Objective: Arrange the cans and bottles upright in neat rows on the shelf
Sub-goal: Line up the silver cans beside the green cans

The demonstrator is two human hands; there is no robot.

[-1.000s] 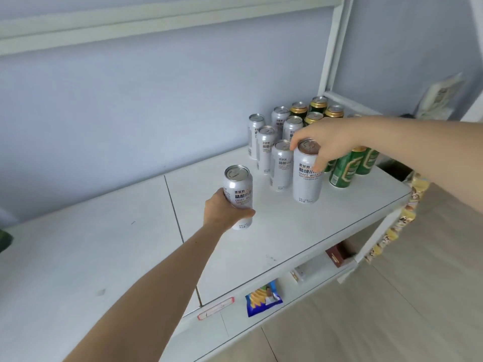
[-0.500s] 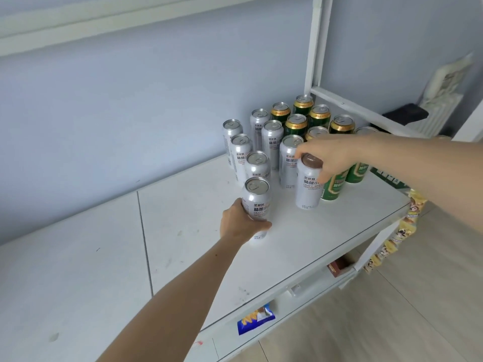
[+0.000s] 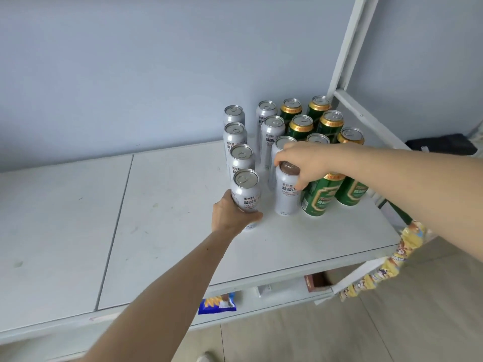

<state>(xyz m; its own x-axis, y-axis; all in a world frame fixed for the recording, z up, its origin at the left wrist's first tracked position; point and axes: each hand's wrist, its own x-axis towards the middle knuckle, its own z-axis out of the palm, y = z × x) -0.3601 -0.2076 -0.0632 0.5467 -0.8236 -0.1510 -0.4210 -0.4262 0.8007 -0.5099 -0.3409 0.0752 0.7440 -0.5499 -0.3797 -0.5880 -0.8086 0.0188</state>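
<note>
Shelf: white shelf point(image 3: 162, 231), flat top with a seam running front to back, scuffed with small marks; cans stand grouped at about 1 o'clock of its centre.
Left hand: left hand point(image 3: 230, 215) wraps the lower body of the front silver can point(image 3: 247, 190); fingers clamped around it, thumb across the front near the base.
Front silver can: upright, base on the shelf, plain silver body with dark printed characters and "CRAFT" lettering, pull-tab lid facing up; it stands at 6 o'clock of the silver row point(image 3: 236, 138), just beside the nearest can of that row.
Silver row: three silver cans in a line running toward the wall, all upright, same label.
Right hand: right hand point(image 3: 303, 160) comes in from 3 o'clock and grips the second silver can point(image 3: 287, 192) from above; fingers closed on its top rim, lid partly covered.
Second silver can: upright on the shelf, at 3 o'clock of the front silver can, a clear gap between them; more silver cans stand behind it.
Green cans: green cans point(image 3: 317, 197) with gold rims and gold collars, upright, at 3 o'clock of the second silver can, the nearest one touching or just beside it; further ones stand in rows toward the wall.
Lower level: a blue snack packet point(image 3: 218, 304) lies under the shelf edge at 6 o'clock.
</note>
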